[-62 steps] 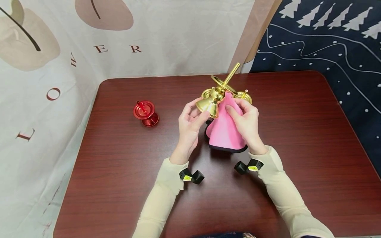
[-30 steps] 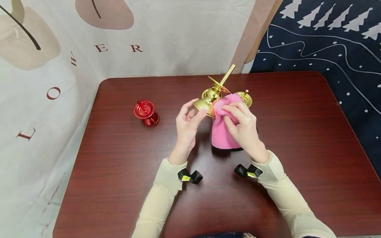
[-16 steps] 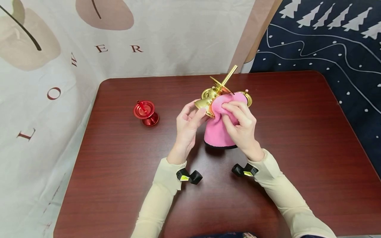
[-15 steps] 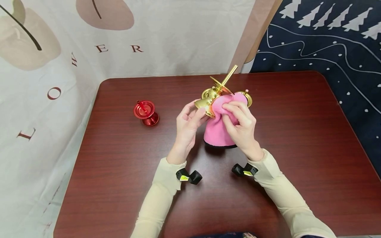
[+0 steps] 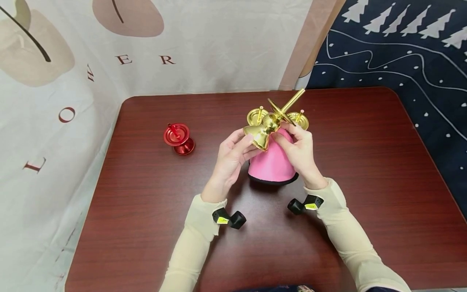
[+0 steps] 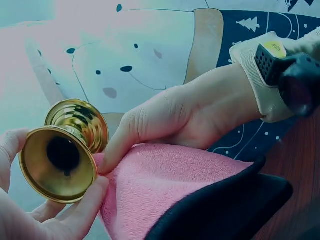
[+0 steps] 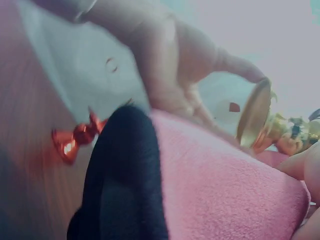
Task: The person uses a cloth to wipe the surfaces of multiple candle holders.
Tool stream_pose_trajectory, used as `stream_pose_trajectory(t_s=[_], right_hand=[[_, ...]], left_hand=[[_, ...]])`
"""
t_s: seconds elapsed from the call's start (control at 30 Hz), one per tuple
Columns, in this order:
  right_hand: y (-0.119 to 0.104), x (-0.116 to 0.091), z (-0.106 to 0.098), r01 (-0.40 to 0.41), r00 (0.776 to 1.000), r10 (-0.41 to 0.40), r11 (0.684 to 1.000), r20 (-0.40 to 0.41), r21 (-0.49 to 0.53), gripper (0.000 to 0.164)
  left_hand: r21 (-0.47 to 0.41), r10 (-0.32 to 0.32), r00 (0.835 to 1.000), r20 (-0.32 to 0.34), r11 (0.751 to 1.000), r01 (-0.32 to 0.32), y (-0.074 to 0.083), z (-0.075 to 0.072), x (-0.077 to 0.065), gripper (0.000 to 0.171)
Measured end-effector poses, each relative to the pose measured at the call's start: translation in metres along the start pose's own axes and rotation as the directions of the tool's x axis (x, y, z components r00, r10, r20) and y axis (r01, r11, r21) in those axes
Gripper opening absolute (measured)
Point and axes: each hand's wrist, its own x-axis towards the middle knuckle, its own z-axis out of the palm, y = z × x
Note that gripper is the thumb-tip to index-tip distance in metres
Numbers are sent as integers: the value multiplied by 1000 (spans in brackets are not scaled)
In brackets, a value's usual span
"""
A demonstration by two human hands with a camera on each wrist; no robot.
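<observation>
A gold candlestick (image 5: 265, 129) is tilted in the air in the head view, its spike pointing up and right. My left hand (image 5: 230, 159) holds it by the flared base, whose hollow underside shows in the left wrist view. My right hand (image 5: 300, 151) pinches a pink cloth (image 5: 273, 164) with a black border close to the candlestick's waist, below the round pan. The cloth hangs below both hands, and the left fingertips touch its edge in the left wrist view. In the right wrist view the cloth (image 7: 215, 170) hides much of the scene.
Two more gold candlesticks, a left one (image 5: 254, 117) and a right one (image 5: 303, 121), stand behind the hands. A red candlestick (image 5: 178, 138) stands to the left on the brown table (image 5: 146, 211). Printed cloth hangings (image 5: 219, 48) rise behind the table's far edge.
The cloth bunched against the candlestick's base now hangs lower, and my right hand has shifted to the waist. The candlestick has moved slightly right and down, baring the left gold candlestick behind.
</observation>
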Motion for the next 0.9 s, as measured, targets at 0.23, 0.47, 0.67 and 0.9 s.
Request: stream_pose_trajectory(t_s=[0.23,0.47,0.67,0.9], right_hand=[[-7,-5,-2,-171,985,168,976,30,132,23],[-13,-11,-3,-236,972,235,969,22,74,23],[-17,-15,-6,-296,955,290,951,66,91,28],[-29,-19,-11,-237,970,231,969,76,70,25]], left_hand=[[64,85,995,-54,995,-81,-4,3,2,38],[315,355,935,-4,888,-335,-8,5,4,55],[516,543,832,111,684,-515,-9,1,3,61],[647,635,751,180,499,-577,-8,-6,5,61]])
